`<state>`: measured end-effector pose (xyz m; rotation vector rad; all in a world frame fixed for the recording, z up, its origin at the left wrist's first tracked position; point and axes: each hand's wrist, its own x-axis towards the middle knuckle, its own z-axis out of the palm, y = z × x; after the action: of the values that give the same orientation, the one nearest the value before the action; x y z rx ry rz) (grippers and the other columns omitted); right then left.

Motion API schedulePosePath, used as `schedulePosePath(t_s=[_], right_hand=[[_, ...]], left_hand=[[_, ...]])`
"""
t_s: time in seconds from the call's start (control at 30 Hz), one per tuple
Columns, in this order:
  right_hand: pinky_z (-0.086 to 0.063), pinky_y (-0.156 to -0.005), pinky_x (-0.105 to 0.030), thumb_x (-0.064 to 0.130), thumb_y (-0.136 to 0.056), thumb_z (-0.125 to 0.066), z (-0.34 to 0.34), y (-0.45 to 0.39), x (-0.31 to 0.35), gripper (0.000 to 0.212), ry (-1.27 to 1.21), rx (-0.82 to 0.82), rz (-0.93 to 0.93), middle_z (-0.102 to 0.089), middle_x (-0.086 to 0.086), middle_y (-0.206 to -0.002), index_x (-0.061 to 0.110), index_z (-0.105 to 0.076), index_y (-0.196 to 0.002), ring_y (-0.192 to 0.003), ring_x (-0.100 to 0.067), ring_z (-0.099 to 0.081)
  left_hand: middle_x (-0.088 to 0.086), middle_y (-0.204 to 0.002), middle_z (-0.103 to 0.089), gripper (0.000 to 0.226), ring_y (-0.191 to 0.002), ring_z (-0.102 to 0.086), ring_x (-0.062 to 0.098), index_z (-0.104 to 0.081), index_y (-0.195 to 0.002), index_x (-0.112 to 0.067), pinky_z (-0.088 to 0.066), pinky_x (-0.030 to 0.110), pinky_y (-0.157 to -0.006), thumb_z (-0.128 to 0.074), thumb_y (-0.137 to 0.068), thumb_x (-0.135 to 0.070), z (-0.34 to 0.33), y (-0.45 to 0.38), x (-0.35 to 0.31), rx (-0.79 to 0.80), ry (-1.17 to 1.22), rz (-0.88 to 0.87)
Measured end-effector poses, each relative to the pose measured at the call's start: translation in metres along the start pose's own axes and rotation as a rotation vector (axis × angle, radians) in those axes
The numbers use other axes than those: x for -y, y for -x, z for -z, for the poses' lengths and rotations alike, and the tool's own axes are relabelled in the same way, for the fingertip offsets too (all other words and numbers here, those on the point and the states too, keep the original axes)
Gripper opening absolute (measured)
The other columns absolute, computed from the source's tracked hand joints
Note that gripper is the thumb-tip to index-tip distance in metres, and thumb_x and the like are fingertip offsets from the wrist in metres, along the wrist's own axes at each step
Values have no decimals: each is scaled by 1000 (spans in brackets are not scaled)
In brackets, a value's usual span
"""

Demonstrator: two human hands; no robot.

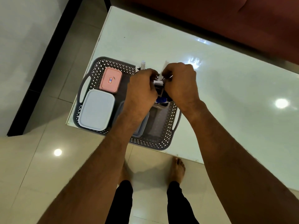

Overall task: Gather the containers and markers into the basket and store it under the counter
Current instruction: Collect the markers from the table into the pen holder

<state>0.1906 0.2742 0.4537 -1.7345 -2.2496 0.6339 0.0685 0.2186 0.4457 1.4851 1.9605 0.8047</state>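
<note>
A grey perforated basket (90, 88) sits at the near-left corner of the glossy white table (226, 88). Inside it lie a pink lidded container (110, 81), a larger pale-blue lidded container (96, 109) and a third bluish container (140, 130) mostly hidden under my left forearm. My left hand (141, 89) and my right hand (180, 81) are closed together over the basket's far right part, gripping a bunch of markers (159, 82). Blue marker caps (161, 99) show below my hands in a grey holder (161, 105). Two white marker ends (143, 64) stick up beyond my fingers.
The basket overhangs the table's near edge slightly. A dark red sofa (226, 18) runs along the table's far side. A black-edged white counter (24, 46) stands to the left. My bare feet (178, 168) are on the beige tiled floor below the table edge.
</note>
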Motion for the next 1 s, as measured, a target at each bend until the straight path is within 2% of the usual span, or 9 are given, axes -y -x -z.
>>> schedulePosePath(t_s=[0.13,0.23,0.3,0.4,0.57,0.67,0.77,0.93,1.0], right_hand=[[-60,-88,-37,-2,-84,-66,14,-14,-12,23,-41,-119,-47,-78,-8,-97,10,-79,-98,-91,-24,-73],[-58,-90,-28,-2,-85,-68,20,-24,-15,27,-54,-112,-49,-78,-8,-103,11,-79,-106,-93,-20,-73],[-58,-92,-31,-4,-83,-67,21,-30,-15,33,-69,-98,-34,-78,-7,-107,12,-78,-110,-96,-20,-73],[-58,-95,-36,-5,-84,-65,19,-37,-14,39,-88,-69,-26,-76,-7,-112,14,-77,-116,-99,-21,-72],[-57,-99,-33,-11,-83,-60,9,-44,-14,48,-106,-11,-21,-74,-7,-120,16,-76,-120,-105,-22,-70],[-58,-95,-32,-9,-82,-57,4,-44,-16,46,-135,-8,-3,-76,-7,-114,14,-77,-116,-100,-22,-73],[-60,-89,-33,-3,-83,-62,3,-42,-18,33,-146,-29,10,-78,-8,-104,11,-78,-108,-93,-20,-73],[-61,-80,-39,1,-85,-67,3,-40,-21,19,-127,-62,18,-78,-6,-87,12,-79,-95,-81,-20,-72],[-61,-80,-41,0,-84,-68,4,-38,-20,20,-95,-46,33,-79,-7,-89,11,-80,-95,-83,-23,-73]], left_hand=[[13,-118,-73,33,-110,-68,29,-70,-122,-6,-54,42,-99,-57,-93,1,-2,-11,-7,38,-80,-60],[13,-124,-68,38,-113,-65,30,-69,-126,-9,-50,39,-101,-60,-91,3,-6,-23,-12,150,-200,-110],[13,-127,-64,43,-115,-63,30,-67,-128,-10,-47,35,-97,-58,-89,5,-9,-31,-17,247,-299,-146],[16,-130,-60,36,-117,-61,32,-65,-127,-5,-46,34,-94,-56,-93,2,-14,-41,-23,349,-364,-170],[19,-126,-61,30,-111,-62,35,-64,-123,1,-48,38,-92,-60,-94,-7,-21,-47,-23,422,-392,-184],[18,-123,-63,27,-108,-64,34,-65,-121,0,-49,39,-90,-59,-96,-9,-21,-47,-21,427,-415,-178],[16,-113,-66,25,-105,-64,33,-65,-119,-4,-50,40,-86,-54,-96,-4,-20,-45,-16,388,-418,-174],[15,-105,-70,23,-99,-65,33,-66,-112,-5,-47,40,-80,-53,-94,-1,-10,-42,-16,157,-336,-130],[11,-105,-73,24,-98,-66,30,-67,-110,-6,-40,33,-73,-54,-91,-1,-4,-46,-15,86,-298,-101]])
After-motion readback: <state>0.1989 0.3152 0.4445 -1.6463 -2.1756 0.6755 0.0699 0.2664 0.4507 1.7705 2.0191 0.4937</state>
